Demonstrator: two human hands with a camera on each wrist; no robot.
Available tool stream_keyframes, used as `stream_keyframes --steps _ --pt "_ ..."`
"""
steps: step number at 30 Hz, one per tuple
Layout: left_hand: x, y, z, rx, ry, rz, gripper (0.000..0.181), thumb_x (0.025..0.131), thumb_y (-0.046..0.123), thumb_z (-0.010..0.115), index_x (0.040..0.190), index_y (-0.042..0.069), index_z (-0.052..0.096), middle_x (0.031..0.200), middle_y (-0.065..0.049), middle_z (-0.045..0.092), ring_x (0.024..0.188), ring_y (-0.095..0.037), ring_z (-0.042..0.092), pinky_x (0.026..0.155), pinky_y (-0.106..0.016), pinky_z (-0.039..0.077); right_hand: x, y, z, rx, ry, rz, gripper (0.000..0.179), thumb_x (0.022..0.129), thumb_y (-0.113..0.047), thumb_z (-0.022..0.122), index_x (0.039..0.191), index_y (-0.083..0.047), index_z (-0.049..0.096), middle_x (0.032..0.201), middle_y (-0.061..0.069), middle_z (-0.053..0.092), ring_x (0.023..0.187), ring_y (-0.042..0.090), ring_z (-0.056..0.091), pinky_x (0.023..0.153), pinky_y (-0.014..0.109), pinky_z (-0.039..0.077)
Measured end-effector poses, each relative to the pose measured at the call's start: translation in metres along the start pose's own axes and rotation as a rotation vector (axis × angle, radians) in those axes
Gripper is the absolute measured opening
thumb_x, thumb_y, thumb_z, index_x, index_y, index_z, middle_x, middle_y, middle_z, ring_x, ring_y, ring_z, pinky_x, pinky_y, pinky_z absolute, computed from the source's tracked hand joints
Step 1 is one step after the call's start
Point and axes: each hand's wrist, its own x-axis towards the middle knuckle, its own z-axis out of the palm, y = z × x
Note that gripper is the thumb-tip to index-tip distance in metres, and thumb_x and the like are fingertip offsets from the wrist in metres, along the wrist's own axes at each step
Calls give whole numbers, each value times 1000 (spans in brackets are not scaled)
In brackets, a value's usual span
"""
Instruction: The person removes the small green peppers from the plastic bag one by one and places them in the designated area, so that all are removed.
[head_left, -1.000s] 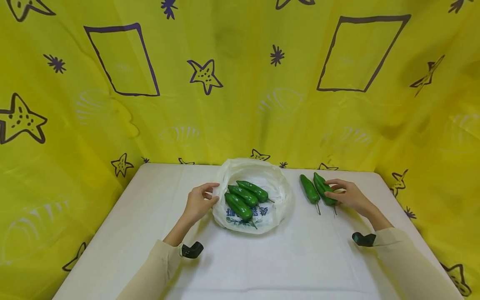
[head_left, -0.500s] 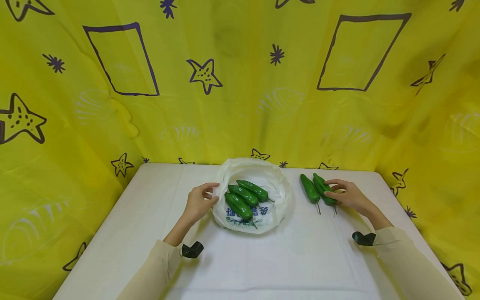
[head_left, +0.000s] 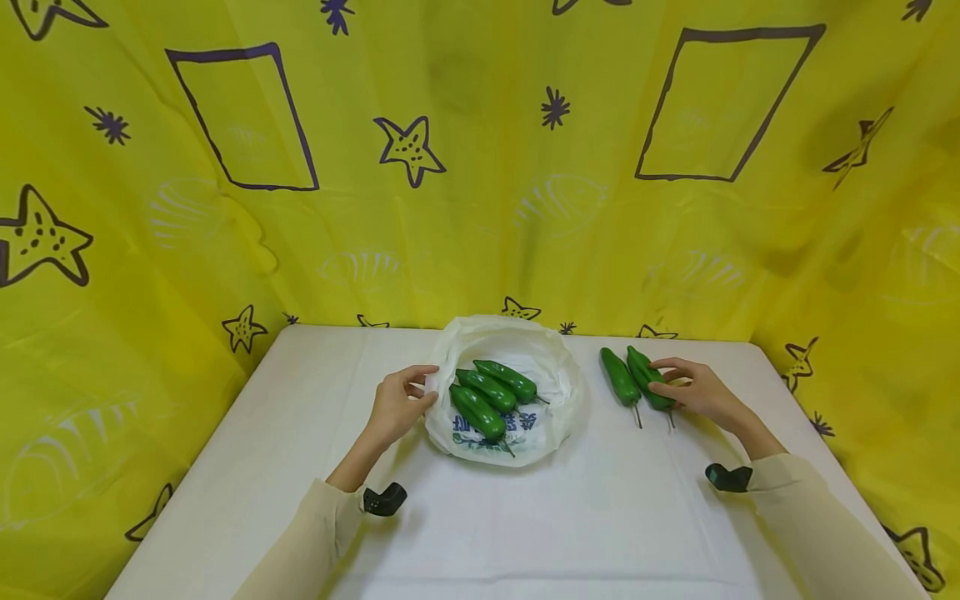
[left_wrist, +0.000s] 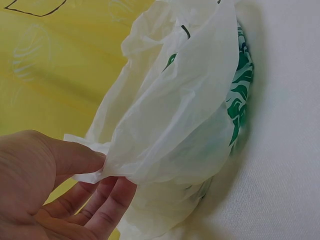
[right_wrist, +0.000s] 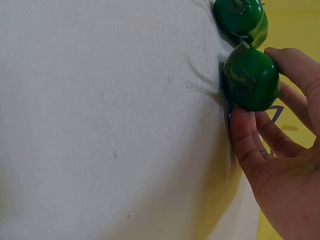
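A thin whitish plastic bag (head_left: pixel 567 400) lies with its mouth wide and its rim spread into a ring. Three glossy green peppers (head_left: pixel 478 414) rest inside, side by side with thin stems, over blue and green print. At the bag's left edge my left hand (head_left: pixel 393 408) pinches the rim between thumb and fingers; the left wrist view shows the folded plastic (left_wrist: pixel 90 172) in that pinch. On the right, my right hand (head_left: pixel 701 396) holds a green pepper (right_wrist: pixel 257 80), thumb on one side and fingers on the other. A second green pepper (head_left: pixel 618 377) lies just left of it.
Everything lies on a table with a white cloth (head_left: pixel 480 533). A yellow curtain (head_left: pixel 480 225) printed with stars hangs behind it and along both sides. Each forearm wears a light sleeve (head_left: pixel 817 517) with a small black device (head_left: pixel 727 477) at the wrist.
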Motion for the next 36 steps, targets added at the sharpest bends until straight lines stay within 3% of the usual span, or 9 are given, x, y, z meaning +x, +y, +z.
stream_keyframes --steps 10,18,26,31,36 --pt "0 1 -1 -5 4 7 41 88 -3 75 127 6 72 106 -15 69 84 -22 66 64 -26 56 0 0 -1 0 1 -11 56 99 -28 71 143 1 53 125 29 58 104 33 62 72 32 58" --pt "-1 0 0 -3 6 -13 41 88 -2 75 128 7 71 106 -14 68 87 -23 66 65 -28 56 0 1 -3 -19 -12 -13 57 99 -31 70 144 0 53 129 31 57 111 40 60 74 32 58" --pt "0 -1 1 -2 3 -8 41 88 -3 75 128 6 71 106 -14 68 86 -23 66 64 -28 57 -1 -3 -9 -25 -88 -3 62 100 -30 69 149 1 46 135 38 51 106 37 65 77 36 60" --pt "0 -2 1 0 2 -9 40 88 -3 75 127 7 72 107 -15 68 87 -23 66 65 -28 57 -2 -8 -16 -41 -162 -32 64 100 -25 69 150 4 41 136 43 48 109 41 65 78 41 61" --pt "0 0 2 -2 -2 -18 41 89 -2 75 128 7 71 108 -15 67 88 -23 66 66 -29 57 -3 -12 -21 -52 -208 -50 65 100 -21 69 151 4 39 133 42 50 102 37 68 78 43 61"
